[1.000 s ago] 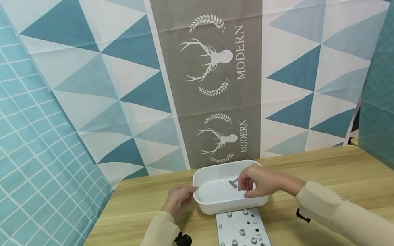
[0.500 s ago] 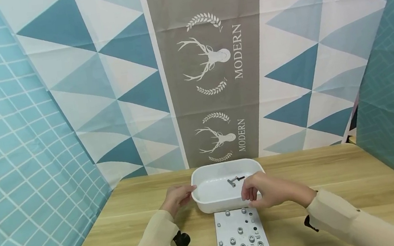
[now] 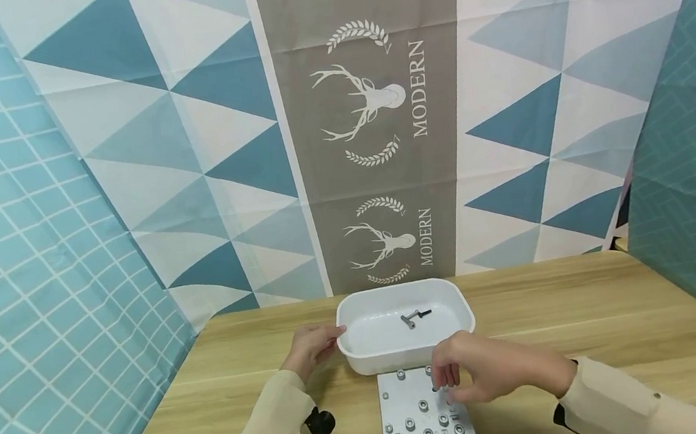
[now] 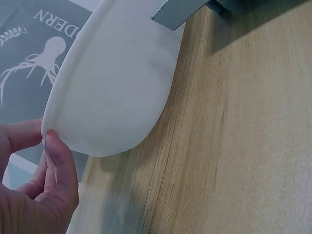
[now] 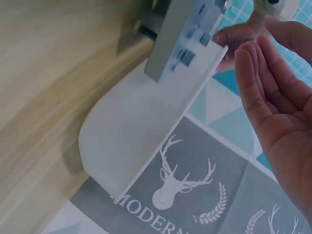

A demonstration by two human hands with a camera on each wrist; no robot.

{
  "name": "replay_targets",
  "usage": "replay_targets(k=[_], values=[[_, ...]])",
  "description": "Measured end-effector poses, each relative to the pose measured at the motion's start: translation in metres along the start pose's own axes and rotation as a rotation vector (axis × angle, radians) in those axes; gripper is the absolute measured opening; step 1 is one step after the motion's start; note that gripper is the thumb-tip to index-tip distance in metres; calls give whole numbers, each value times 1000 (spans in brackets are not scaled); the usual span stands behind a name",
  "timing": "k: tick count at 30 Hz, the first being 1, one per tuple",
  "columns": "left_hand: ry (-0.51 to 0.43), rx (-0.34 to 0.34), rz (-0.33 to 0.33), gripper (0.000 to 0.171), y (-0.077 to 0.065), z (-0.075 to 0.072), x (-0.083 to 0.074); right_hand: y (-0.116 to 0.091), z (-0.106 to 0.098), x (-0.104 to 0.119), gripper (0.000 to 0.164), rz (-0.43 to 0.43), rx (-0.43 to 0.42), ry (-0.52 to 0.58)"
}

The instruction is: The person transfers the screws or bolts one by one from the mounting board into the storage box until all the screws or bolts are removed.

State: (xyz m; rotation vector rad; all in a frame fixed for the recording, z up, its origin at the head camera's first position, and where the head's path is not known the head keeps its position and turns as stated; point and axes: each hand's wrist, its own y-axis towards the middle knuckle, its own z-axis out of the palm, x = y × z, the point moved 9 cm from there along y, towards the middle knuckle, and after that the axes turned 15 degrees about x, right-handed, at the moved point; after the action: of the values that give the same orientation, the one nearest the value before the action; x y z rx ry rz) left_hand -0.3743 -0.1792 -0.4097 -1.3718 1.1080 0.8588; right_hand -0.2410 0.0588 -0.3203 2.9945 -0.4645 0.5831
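Note:
My left hand [image 3: 313, 348] pinches the left rim of a white tray [image 3: 365, 367] between thumb and fingers, plainly seen in the left wrist view. Inside the tray lie a grey T-shaped metal piece [image 3: 408, 321] and a small dark screw [image 3: 425, 313]. My right hand [image 3: 490, 367] hovers over the upper right part of a silver metal block [image 3: 402, 411], its fingers bent down toward the thumb. Whether something small sits between those fingertips is hidden. Several socket-head bolts [image 3: 423, 405] stand in the block, which also has small holes.
The block stands just in front of the tray on a wooden table [image 3: 245, 386]. Patterned cloth [image 3: 381, 170] hangs behind the table, with teal cloths [image 3: 695, 206] at both sides. A black wrist device [image 3: 321, 424] hangs under my left sleeve.
My right hand has moved out of the tray, toward me, and over the metal block. The left hand stays on the tray rim, and the tray's pieces show uncovered.

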Motion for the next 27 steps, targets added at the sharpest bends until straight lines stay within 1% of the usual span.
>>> replay_targets(k=[6, 10, 16, 21, 27], values=[[-1, 4, -3, 33, 1, 1, 2, -2, 14, 7, 10, -24, 45, -14], [0, 8, -4, 32, 1, 1, 1, -2, 20, 8, 10, -19, 63, -2], [16, 8, -11, 32, 1, 0, 2, -4, 30, 12, 12, -33, 94, -44], [13, 10, -4, 34, 1, -1, 3, -5, 37, 12, 12, -47, 92, -63], [-5, 7, 6, 33, 1, 0, 2, -5, 37, 13, 13, -73, 68, -60]])
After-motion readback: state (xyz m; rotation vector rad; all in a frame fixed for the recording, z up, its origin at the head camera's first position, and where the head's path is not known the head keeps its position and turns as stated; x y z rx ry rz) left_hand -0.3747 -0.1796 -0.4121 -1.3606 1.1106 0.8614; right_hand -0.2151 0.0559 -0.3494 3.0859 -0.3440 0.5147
